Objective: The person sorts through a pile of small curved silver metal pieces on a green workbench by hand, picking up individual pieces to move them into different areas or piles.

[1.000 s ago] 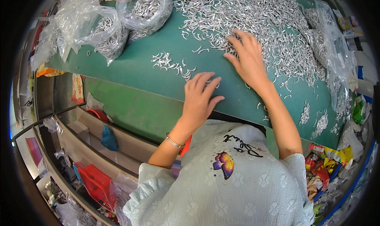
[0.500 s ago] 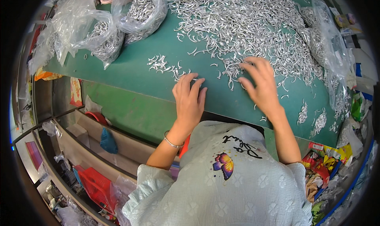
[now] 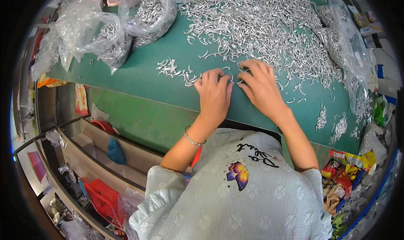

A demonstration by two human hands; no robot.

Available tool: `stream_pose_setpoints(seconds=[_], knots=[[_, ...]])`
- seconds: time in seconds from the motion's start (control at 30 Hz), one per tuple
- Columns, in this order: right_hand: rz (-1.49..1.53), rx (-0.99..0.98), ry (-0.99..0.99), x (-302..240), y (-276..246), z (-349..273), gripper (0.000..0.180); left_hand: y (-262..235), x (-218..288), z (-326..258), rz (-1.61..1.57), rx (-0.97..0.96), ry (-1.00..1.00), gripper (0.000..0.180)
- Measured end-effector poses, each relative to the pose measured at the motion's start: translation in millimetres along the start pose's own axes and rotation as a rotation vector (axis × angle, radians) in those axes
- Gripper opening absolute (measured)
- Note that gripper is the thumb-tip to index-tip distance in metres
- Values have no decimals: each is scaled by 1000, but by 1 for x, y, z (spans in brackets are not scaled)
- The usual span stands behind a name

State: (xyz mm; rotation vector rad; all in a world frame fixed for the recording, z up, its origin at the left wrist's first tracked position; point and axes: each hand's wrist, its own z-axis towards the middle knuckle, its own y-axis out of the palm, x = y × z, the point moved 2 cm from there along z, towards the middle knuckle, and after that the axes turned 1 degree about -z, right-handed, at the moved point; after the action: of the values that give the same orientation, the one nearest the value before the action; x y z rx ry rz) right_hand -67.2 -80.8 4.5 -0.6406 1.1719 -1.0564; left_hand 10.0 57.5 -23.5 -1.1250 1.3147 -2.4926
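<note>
A wide heap of small curved silver metal pieces covers the far middle and right of the green table. My left hand is over the table near its front edge, fingers bent, with a curved metal piece between its thumb and fingertips. Close by on its right, my right hand has curled fingers on curved metal pieces at the near edge of the heap. The fingers partly hide what they grip. Left of my left hand lies a small group of the same pieces.
Clear plastic bags of metal pieces stand at the back left. Another filled bag lies along the right edge. Small piles sit at the near right. Below the table's left side are shelves with a red basket and a blue bag.
My left hand has moved right, and my right hand has moved left and slightly nearer. The two hands are now close together, with pieces at their fingertips.
</note>
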Motion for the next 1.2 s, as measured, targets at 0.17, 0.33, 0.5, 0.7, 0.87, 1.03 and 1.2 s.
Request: stream_pose_setpoints(seconds=[0.17,0.33,0.5,0.7,0.87,1.03,1.2], knots=[[-42,-66,91,17,-14,-16,15,-19,-8,-15,24,-12,-60,23],[-160,82,174,16,-11,3,17,-25,-3,-21,89,16,-129,27],[-107,58,22,-4,30,27,13,-18,-5,-18,124,-20,-96,21],[-109,-200,55,-15,1,-8,13,-24,-11,-22,83,35,-113,23],[14,41,78,-8,-4,14,15,-15,7,-25,-161,-35,68,28],[-154,4,12,6,25,29,14,2,18,-25,-178,-151,59,25],[73,-227,74,-1,3,2,13,-3,12,-34,-177,-127,13,28]])
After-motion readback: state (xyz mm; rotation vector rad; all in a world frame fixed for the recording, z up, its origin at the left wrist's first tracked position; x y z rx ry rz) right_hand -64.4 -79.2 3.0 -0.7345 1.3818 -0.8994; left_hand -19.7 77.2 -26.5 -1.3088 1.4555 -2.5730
